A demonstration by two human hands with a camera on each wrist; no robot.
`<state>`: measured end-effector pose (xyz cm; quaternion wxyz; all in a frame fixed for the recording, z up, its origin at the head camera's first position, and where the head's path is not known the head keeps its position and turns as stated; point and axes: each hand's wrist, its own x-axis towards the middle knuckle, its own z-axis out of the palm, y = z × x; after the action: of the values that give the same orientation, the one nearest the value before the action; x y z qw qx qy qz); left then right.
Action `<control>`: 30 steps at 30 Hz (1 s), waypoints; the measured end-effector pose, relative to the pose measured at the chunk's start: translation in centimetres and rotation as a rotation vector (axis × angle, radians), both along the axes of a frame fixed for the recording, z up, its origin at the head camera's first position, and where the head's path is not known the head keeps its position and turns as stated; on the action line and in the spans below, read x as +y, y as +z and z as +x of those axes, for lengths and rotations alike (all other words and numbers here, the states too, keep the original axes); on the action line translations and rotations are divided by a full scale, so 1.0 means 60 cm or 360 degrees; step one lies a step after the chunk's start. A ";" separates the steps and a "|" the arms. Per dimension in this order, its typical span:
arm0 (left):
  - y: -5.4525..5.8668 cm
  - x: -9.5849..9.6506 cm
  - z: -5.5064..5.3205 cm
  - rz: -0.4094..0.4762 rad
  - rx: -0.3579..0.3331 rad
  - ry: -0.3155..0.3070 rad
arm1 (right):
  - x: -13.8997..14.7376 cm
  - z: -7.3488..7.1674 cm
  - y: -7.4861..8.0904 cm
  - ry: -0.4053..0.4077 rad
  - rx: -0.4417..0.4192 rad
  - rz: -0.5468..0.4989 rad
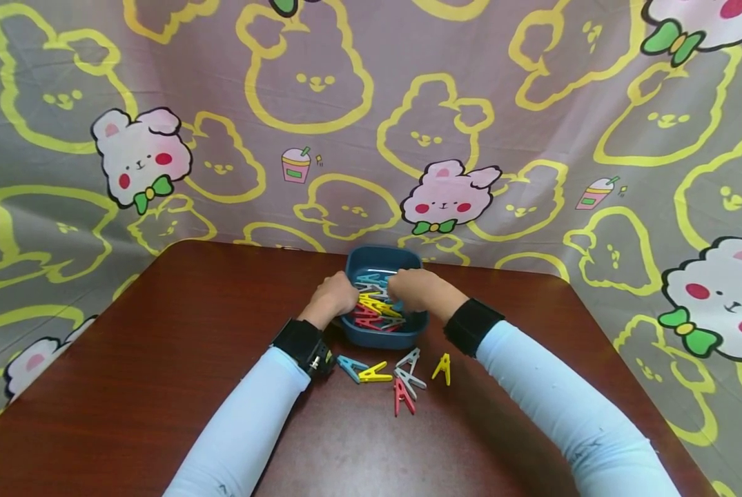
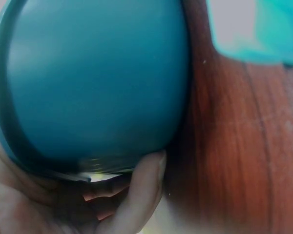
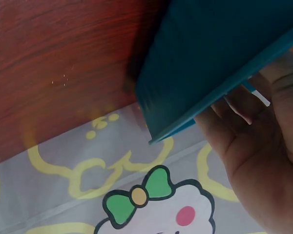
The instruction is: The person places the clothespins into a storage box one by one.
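A dark blue plastic bin [image 1: 379, 338] holds several clothespins [image 1: 371, 301] in blue, grey, yellow and red. My left hand [image 1: 335, 295] grips its left rim, the thumb [image 2: 147, 183] against the outer wall and the other fingers over the edge. Over the right side reaches my right hand [image 1: 417, 290], palm above the rim and fingers curled down inside. A blue clothespin [image 1: 397, 304] shows at its fingertips; in the right wrist view a blue piece [image 3: 249, 87] with a pale tip sticks out between the fingers. The wall partly hides those fingertips.
On the brown table [image 1: 234, 331], in front of the bin, lie a blue clothespin [image 1: 350, 368], a yellow one [image 1: 375, 373], two grey ones [image 1: 410, 382], a red one [image 1: 403, 398] and another yellow one [image 1: 443, 369]. A patterned curtain [image 1: 346, 159] hangs behind.
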<state>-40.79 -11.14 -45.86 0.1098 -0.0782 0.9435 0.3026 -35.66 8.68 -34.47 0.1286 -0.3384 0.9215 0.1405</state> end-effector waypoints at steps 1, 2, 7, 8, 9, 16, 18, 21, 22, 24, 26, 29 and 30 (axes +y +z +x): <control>0.001 0.001 0.001 0.0007 0.0008 0.0003 | 0.000 -0.002 -0.002 0.0000 -0.0017 -0.0014; 0.005 0.003 0.006 0.0015 0.0005 0.0000 | 0.000 -0.003 -0.004 0.0001 -0.0036 -0.0032; 0.006 0.004 0.004 0.0016 -0.0010 -0.0002 | 0.004 -0.007 -0.006 0.0037 -0.0090 -0.0111; 0.006 0.004 0.003 0.0013 -0.0022 -0.0006 | 0.005 -0.007 -0.006 0.0041 -0.0090 -0.0119; 0.002 0.003 -0.001 0.0006 -0.0024 -0.0007 | 0.006 -0.008 -0.006 0.0043 -0.0087 -0.0126; 0.001 0.000 -0.002 0.0022 -0.0025 0.0003 | 0.014 -0.011 0.001 0.0053 -0.0071 -0.0161; -0.001 -0.001 -0.002 0.0032 -0.0029 0.0016 | 0.015 -0.010 0.005 0.0057 -0.0059 -0.0177; -0.001 0.000 0.000 0.0042 -0.0027 0.0037 | 0.019 -0.008 0.009 0.0044 -0.0031 -0.0193; 0.000 0.000 0.001 0.0050 -0.0025 0.0043 | 0.020 -0.006 0.010 0.0032 -0.0025 -0.0197; 0.006 0.002 0.007 0.0059 -0.0026 0.0042 | 0.024 -0.003 0.011 0.0018 -0.0005 -0.0209; 0.008 0.003 0.011 0.0064 -0.0022 0.0045 | 0.030 0.002 0.013 0.0007 0.0018 -0.0231; 0.018 0.006 0.021 0.0059 -0.0018 0.0048 | 0.042 0.010 0.017 -0.0001 0.0061 -0.0294; 0.018 0.007 0.021 0.0048 -0.0001 0.0057 | 0.047 0.012 0.019 -0.0006 0.0077 -0.0313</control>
<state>-39.51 -10.71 -44.79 0.1059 -0.0934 0.9373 0.3186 -34.93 11.50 -33.32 0.0728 -0.3442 0.9343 0.0572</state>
